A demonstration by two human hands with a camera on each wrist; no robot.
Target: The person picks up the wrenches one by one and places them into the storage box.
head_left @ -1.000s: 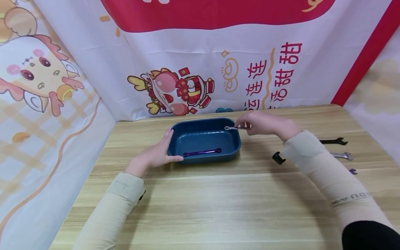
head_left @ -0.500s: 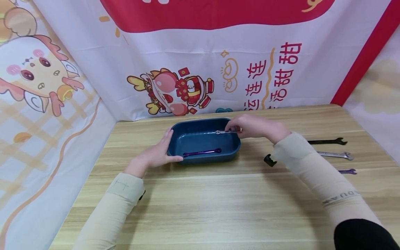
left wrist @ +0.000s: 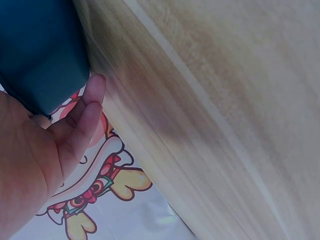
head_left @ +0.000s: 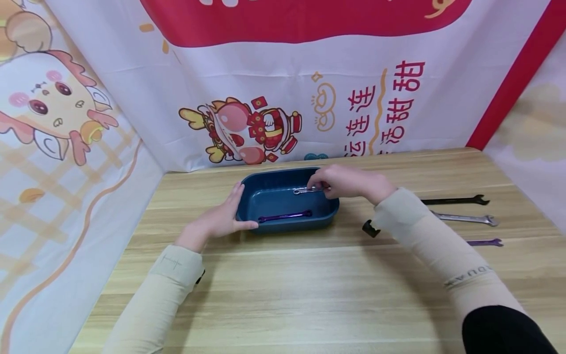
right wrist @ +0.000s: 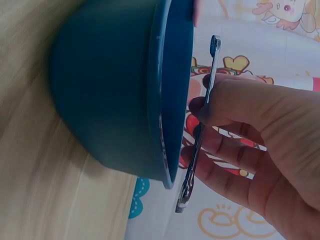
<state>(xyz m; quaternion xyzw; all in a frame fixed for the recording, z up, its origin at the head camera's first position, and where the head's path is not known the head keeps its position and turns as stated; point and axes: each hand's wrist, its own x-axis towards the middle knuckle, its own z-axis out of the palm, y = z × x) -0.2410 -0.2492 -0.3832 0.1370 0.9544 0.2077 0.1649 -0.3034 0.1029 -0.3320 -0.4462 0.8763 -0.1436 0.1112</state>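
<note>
A blue rectangular bin (head_left: 289, 226) stands at the back middle of the table. My left hand (head_left: 215, 219) rests against its left end, fingers along the side and thumb by the front rim. In the left wrist view, the fingers (left wrist: 85, 117) look nearly straight beside the bin wall. Over the bin's right part, my right hand (head_left: 349, 183) pinches a silver combination wrench (head_left: 302, 191) between thumb and fingertips. The right wrist view has this wrench (right wrist: 195, 152) just above the rim. Inside the bin, a purple wrench (head_left: 285, 216) lies along the front wall.
On the table's right side lie a black wrench (head_left: 460, 200), a silver wrench (head_left: 470, 218) and a purple wrench (head_left: 486, 242), each partly behind the right sleeve. A printed cloth (head_left: 345, 59) hangs behind the table's back edge.
My right hand has moved left and slightly down with the silver wrench, from the bin's right rim to over its inside. The left hand and bin stay where they were.
</note>
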